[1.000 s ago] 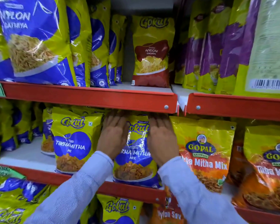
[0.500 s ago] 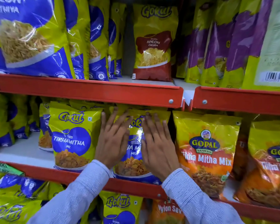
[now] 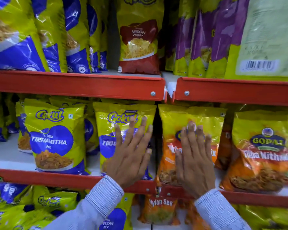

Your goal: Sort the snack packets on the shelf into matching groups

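On the middle shelf two yellow-and-blue Gokul Tikhamitha packets stand side by side, one [image 3: 54,138] at the left and one [image 3: 110,130] at the centre. My left hand [image 3: 131,153] lies flat and open on the front of the centre packet. To its right stand two yellow-and-orange Gopal Tikha Mitha Mix packets. My right hand [image 3: 194,156] is spread flat on the nearer Gopal packet [image 3: 173,123]; the other Gopal packet [image 3: 264,150] stands further right. Neither hand grips anything.
Red shelf edges [image 3: 76,87] run across the view. The top shelf holds blue-and-yellow packets [image 3: 53,39], a red Nylon Chevra packet [image 3: 139,40] and purple-and-yellow packets [image 3: 204,39]. Below are more Gokul packets [image 3: 55,201] and an orange Nylon Sev packet [image 3: 160,211].
Both hands have come off the top of the centre Gokul packet and moved right. The right hand now rests on the Gopal packet, the left on the Gokul packet's right half.
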`<state>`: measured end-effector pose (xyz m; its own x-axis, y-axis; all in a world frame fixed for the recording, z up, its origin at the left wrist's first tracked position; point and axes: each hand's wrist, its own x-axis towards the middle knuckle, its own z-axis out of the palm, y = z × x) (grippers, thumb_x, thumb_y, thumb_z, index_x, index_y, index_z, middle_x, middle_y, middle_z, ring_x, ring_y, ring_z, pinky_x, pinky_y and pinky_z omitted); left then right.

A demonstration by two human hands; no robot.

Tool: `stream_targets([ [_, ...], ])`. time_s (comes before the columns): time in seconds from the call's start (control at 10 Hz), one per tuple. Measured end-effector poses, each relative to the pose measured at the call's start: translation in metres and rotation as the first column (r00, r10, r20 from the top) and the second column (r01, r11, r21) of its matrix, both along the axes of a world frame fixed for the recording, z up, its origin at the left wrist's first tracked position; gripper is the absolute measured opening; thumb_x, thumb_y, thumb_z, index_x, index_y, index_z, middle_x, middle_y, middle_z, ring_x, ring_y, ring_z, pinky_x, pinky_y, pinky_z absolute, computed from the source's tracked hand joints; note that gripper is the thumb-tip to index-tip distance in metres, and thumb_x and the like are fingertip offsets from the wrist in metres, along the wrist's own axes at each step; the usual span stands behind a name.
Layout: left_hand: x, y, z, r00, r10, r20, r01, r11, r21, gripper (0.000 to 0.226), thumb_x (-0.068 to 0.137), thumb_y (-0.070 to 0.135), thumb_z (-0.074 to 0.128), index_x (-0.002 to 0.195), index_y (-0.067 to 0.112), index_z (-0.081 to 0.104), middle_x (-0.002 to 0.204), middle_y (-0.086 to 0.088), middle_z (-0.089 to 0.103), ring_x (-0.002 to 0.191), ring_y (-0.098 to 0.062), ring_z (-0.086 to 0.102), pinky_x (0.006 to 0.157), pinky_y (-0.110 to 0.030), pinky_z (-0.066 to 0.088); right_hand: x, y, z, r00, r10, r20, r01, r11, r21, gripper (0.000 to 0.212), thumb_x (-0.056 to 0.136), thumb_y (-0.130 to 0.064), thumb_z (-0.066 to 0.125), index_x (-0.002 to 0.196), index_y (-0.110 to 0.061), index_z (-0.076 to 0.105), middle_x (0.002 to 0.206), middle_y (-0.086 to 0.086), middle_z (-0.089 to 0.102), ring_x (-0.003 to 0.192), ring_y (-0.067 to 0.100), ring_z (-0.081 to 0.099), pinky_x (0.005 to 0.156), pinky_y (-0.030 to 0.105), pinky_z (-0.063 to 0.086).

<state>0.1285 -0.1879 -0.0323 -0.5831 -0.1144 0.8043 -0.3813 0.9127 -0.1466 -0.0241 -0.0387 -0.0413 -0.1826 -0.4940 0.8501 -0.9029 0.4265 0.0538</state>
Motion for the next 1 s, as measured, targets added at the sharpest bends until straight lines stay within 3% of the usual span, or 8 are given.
stream_targets([
  [0.2, -0.054, 0.036, -0.017, 0.987, -0.007, 0.16, 0.019, 0.997, -0.074, 0.074, 0.099, 0.046, 0.041, 0.161, 0.019, 0.012, 0.173, -0.001, 0.004, 0.16, -0.028, -0.003, 0.124, -0.061, -0.016, -0.04, 0.025, -0.009, 0.995, -0.047, 0.085, 0.037, 0.993, 0.115, 0.068, 0.099, -0.042, 0.03, 0.157, -0.01, 0.014, 0.169, 0.012, 0.01, 0.157, 0.03, 0.004, 0.127, 0.057, 0.004],
  [0.4, -0.068, 0.039, -0.01, 0.99, 0.048, 0.134, -0.038, 0.996, -0.077, 0.068, 0.102, 0.044, 0.031, 0.161, 0.017, 0.01, 0.173, -0.003, 0.005, 0.16, -0.029, -0.003, 0.124, -0.063, -0.014, -0.063, 0.041, -0.004, 0.997, -0.023, 0.075, 0.017, 0.996, 0.083, 0.068, 0.101, -0.046, 0.023, 0.158, -0.012, 0.01, 0.17, 0.008, 0.005, 0.157, 0.027, 0.001, 0.128, 0.049, -0.003],
  [0.6, -0.076, 0.064, -0.004, 0.993, 0.063, 0.097, -0.054, 0.994, -0.091, 0.068, 0.103, 0.044, 0.028, 0.161, 0.015, 0.009, 0.173, -0.002, 0.001, 0.16, -0.028, -0.004, 0.124, -0.064, -0.012, -0.109, 0.087, -0.015, 0.956, -0.236, 0.174, 0.226, 0.971, 0.075, 0.068, 0.099, -0.039, 0.027, 0.158, -0.008, 0.01, 0.169, 0.012, 0.005, 0.157, 0.027, -0.003, 0.126, 0.057, 0.009],
  [0.7, -0.08, 0.079, 0.001, 0.996, 0.057, 0.071, -0.05, 0.994, -0.095, 0.07, 0.102, 0.044, 0.032, 0.161, 0.015, 0.008, 0.172, -0.002, -0.001, 0.16, -0.027, -0.004, 0.125, -0.061, -0.012, -0.115, 0.093, -0.012, 0.957, -0.225, 0.183, 0.206, 0.971, 0.118, 0.069, 0.098, -0.038, 0.029, 0.157, -0.007, 0.011, 0.169, 0.014, 0.005, 0.157, 0.028, 0.001, 0.124, 0.06, 0.014],
  [0.8, -0.078, 0.094, 0.015, 1.0, 0.027, 0.005, -0.026, 0.996, -0.083, 0.067, 0.103, 0.043, 0.033, 0.16, 0.014, 0.016, 0.173, -0.001, 0.0, 0.16, -0.027, -0.001, 0.126, -0.058, -0.01, -0.108, 0.104, 0.002, 0.976, -0.155, 0.155, 0.151, 0.988, 0.038, 0.068, 0.099, -0.038, 0.03, 0.157, -0.009, 0.012, 0.169, 0.013, 0.007, 0.157, 0.029, 0.004, 0.126, 0.056, 0.012],
  [1.0, -0.071, 0.12, 0.09, 0.972, -0.04, -0.233, 0.005, 0.989, -0.151, 0.065, 0.104, 0.043, 0.035, 0.159, 0.01, 0.022, 0.17, -0.005, 0.01, 0.16, -0.031, 0.001, 0.127, -0.057, -0.008, -0.081, 0.124, 0.095, 0.993, -0.046, -0.108, 0.015, 0.963, -0.27, 0.066, 0.099, -0.032, 0.037, 0.157, -0.008, 0.016, 0.168, 0.009, 0.007, 0.157, 0.03, 0.003, 0.128, 0.051, 0.001],
])
